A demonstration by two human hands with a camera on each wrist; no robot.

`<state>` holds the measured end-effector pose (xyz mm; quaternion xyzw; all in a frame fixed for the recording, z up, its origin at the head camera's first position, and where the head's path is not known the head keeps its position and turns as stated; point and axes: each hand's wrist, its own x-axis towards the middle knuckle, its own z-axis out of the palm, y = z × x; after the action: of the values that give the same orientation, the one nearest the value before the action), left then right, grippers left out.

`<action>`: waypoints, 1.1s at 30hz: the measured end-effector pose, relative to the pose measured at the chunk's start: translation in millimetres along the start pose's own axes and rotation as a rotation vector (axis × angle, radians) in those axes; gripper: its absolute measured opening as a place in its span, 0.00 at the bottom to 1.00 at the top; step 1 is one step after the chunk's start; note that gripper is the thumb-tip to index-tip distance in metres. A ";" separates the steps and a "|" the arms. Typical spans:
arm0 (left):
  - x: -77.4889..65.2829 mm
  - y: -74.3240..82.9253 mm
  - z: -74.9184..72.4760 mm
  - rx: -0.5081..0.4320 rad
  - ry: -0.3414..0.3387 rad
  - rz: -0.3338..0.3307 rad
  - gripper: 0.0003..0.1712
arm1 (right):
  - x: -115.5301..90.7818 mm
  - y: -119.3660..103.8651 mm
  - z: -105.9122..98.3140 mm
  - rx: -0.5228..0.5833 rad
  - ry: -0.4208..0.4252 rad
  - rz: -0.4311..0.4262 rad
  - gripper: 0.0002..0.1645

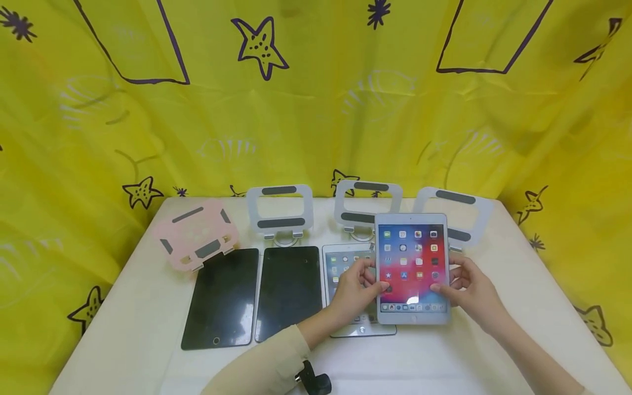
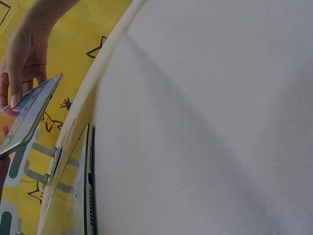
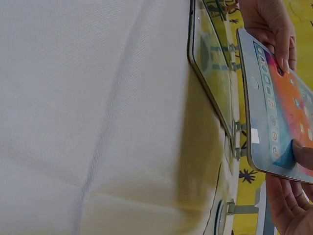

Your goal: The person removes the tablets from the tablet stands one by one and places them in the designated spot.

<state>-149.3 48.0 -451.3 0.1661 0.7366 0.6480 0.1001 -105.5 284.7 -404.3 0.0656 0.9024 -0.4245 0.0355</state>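
Note:
A white tablet with a lit screen of app icons is held up over the table by both hands. My left hand grips its left edge, thumb on the front and fingers behind. On the opposite edge my right hand holds it the same way. Seen in the right wrist view, the raised tablet is clear of the tabletop. Beneath my left hand lies a second white tablet, its screen lit and partly covered by the hand and the raised one.
Two black tablets lie side by side to the left. Behind stand a pink tablet stand and three grey-white stands, the rightmost partly hidden by the raised tablet. A yellow patterned curtain surrounds the white table.

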 end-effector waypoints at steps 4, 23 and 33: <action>-5.7 -4.0 0.6 -0.005 -0.005 -0.015 0.22 | 1.6 4.3 3.3 0.024 -0.062 0.051 0.44; -21.3 -23.6 10.0 -0.126 -0.013 -0.233 0.24 | 7.8 30.0 15.4 0.049 -0.248 0.193 0.47; -3.9 -18.0 24.7 -0.115 -0.002 -0.350 0.24 | 23.5 48.9 4.0 0.098 -0.330 0.329 0.49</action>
<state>-138.7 67.4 -472.8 0.0301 0.7160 0.6614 0.2214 -121.4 314.5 -446.9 0.1432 0.8397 -0.4614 0.2480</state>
